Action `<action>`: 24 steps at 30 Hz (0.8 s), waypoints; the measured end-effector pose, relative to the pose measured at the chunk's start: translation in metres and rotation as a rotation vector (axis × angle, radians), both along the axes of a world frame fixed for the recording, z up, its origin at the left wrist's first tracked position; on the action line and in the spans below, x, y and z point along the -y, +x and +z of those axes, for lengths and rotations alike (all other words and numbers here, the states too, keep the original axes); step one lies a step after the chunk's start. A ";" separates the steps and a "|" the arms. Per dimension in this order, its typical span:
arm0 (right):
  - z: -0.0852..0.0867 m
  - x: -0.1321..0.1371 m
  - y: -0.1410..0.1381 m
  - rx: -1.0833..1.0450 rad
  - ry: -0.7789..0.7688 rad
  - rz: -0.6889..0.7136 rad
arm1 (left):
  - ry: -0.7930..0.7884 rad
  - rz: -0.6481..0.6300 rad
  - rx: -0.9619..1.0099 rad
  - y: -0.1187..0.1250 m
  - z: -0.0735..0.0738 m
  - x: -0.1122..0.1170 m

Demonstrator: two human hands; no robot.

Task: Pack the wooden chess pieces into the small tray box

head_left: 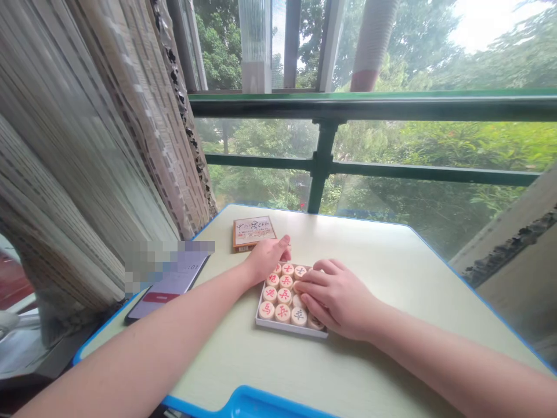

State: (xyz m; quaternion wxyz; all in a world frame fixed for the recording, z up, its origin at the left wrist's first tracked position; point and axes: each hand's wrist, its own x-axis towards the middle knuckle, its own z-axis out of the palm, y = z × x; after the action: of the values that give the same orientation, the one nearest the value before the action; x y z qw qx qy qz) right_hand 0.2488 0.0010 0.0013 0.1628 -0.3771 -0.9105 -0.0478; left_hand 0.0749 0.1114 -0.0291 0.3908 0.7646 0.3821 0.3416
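Note:
A shallow white tray (278, 327) on the pale table holds several round wooden Chinese chess pieces (278, 290) with red characters. My left hand (267, 255) rests at the tray's far left corner, fingers curled against its edge and thumb stretched out. My right hand (333, 296) lies over the right side of the pieces, fingers bent and pressed down on them. It hides the pieces beneath it.
The box lid (253, 231) with printed characters lies just beyond my left hand. A phone (167, 285) lies at the table's left edge. The table (391, 267) has a blue rim; curtains hang left, a green railing and window stand behind.

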 end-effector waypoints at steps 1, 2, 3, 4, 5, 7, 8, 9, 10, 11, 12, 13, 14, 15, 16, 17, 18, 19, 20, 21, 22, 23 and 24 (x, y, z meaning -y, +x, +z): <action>0.000 0.000 0.000 0.000 0.001 0.001 | 0.004 -0.004 0.001 0.000 0.000 0.000; 0.000 0.001 0.000 0.002 0.001 0.002 | 0.008 -0.008 0.001 0.000 0.000 0.000; 0.001 0.001 -0.001 0.007 0.000 0.003 | 0.011 -0.010 0.001 0.000 0.000 0.000; 0.002 0.001 -0.001 0.017 -0.003 0.002 | 0.011 -0.009 0.001 0.000 0.000 0.000; 0.003 0.001 -0.002 0.033 -0.009 0.000 | 0.008 -0.007 0.001 0.000 0.000 0.000; 0.005 0.001 -0.004 0.072 -0.020 -0.005 | -0.002 0.003 0.004 0.000 -0.001 0.000; 0.006 0.001 -0.005 0.091 -0.023 -0.006 | -0.006 0.006 0.005 0.000 -0.001 -0.001; 0.006 0.002 -0.005 0.108 -0.022 -0.006 | -0.008 0.007 0.005 0.000 -0.001 -0.001; 0.007 0.002 -0.006 0.120 -0.017 -0.004 | -0.007 0.006 0.003 0.000 -0.001 -0.001; 0.007 0.002 -0.006 0.130 -0.009 -0.003 | -0.003 0.006 -0.002 0.000 -0.001 -0.001; 0.007 0.002 -0.006 0.137 0.001 -0.001 | 0.003 0.006 -0.008 0.000 -0.001 0.000; 0.006 0.003 -0.007 0.141 0.014 -0.001 | 0.010 0.007 -0.016 0.000 0.000 0.000; 0.006 0.003 -0.007 0.144 0.026 0.000 | 0.017 0.007 -0.023 0.000 0.000 0.000; 0.005 0.003 -0.007 0.146 0.037 0.001 | 0.023 0.007 -0.030 0.000 0.001 0.000; 0.005 0.004 -0.006 0.146 0.046 0.002 | 0.027 0.006 -0.035 0.001 0.001 0.001; 0.005 0.004 -0.006 0.143 0.053 0.003 | 0.029 0.004 -0.040 0.001 0.002 0.001; 0.005 0.004 -0.006 0.137 0.058 0.005 | 0.028 0.003 -0.042 0.001 0.002 0.001; 0.004 0.003 -0.005 0.128 0.062 0.006 | 0.026 0.004 -0.041 0.001 0.002 0.001; 0.004 0.003 -0.005 0.116 0.066 0.006 | 0.023 0.007 -0.037 0.001 0.002 0.001; 0.004 0.003 -0.004 0.101 0.071 0.004 | 0.021 0.009 -0.033 0.001 0.001 0.001; 0.003 0.002 -0.003 0.084 0.074 0.000 | 0.019 0.010 -0.030 0.001 0.001 0.001; 0.002 0.001 -0.001 0.065 0.073 -0.007 | 0.018 0.009 -0.028 0.000 0.001 0.001; 0.001 0.000 0.000 0.043 0.068 -0.015 | 0.016 0.007 -0.027 0.000 0.001 0.001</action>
State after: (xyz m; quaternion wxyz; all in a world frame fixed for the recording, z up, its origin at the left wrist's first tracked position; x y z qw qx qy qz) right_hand 0.2485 0.0006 0.0022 0.1556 -0.3772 -0.9087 -0.0881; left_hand 0.0750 0.1105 -0.0280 0.3782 0.7709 0.3871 0.3358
